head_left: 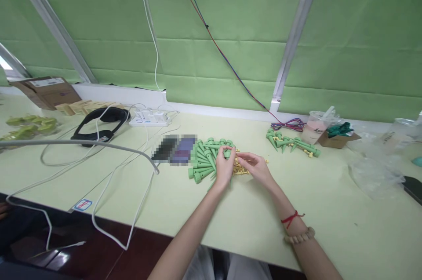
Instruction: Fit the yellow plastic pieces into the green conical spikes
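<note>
My left hand (224, 165) is closed around a green cone-shaped plastic spike (227, 153) at the right edge of a pile of the same green spikes (204, 161). My right hand (254, 165) sits just to the right, fingers pinched over a small heap of yellow plastic pieces (240, 168); whether it holds one is unclear. A second group of green spikes with yellow pieces fitted (292, 143) lies farther back to the right. A red string and a bead bracelet circle my right wrist.
Pale green table (296, 209) against a green fabric wall. White power strip (150, 119) with cables, black headset (100, 124), blurred phone (174, 150), cardboard boxes (46, 91) at left. Plastic cup (318, 127), small box, clear bags (376, 170) at right.
</note>
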Available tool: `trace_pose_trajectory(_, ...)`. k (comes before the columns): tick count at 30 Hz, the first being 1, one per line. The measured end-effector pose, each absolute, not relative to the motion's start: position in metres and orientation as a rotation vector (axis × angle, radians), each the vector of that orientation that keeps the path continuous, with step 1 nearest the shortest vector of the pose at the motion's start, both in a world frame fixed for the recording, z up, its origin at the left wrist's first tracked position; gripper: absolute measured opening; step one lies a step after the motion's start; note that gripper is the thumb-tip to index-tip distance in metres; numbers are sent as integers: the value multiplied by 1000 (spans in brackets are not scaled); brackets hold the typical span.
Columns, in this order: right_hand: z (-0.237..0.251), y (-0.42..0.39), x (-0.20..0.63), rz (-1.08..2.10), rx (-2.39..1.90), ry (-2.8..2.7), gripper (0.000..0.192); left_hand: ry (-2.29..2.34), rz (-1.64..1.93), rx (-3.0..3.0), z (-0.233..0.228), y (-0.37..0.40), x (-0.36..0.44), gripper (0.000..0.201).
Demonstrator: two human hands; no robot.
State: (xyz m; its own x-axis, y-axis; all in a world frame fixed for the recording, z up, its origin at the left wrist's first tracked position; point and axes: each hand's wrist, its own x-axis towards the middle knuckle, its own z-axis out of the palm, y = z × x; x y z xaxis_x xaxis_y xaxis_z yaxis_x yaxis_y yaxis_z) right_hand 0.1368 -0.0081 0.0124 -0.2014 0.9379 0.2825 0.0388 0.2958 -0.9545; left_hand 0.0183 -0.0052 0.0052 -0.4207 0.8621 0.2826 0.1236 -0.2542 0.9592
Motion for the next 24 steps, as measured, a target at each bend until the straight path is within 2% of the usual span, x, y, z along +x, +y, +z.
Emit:
trace_pose_trajectory(4, 10, -7, 137, 1134, -939, -1513, 31, 1424, 1691, 1227, 2, -3, 17, 27)
trace_pose_trajectory(12, 10, -6, 139, 928, -994, -1602, 18, 1419, 1700, 1262, 2, -2, 18, 22)
trace_pose_trajectory(24, 10, -9, 139, 549, -960, -1780, 14, 1457, 1658, 1231, 2, 0, 18, 22)
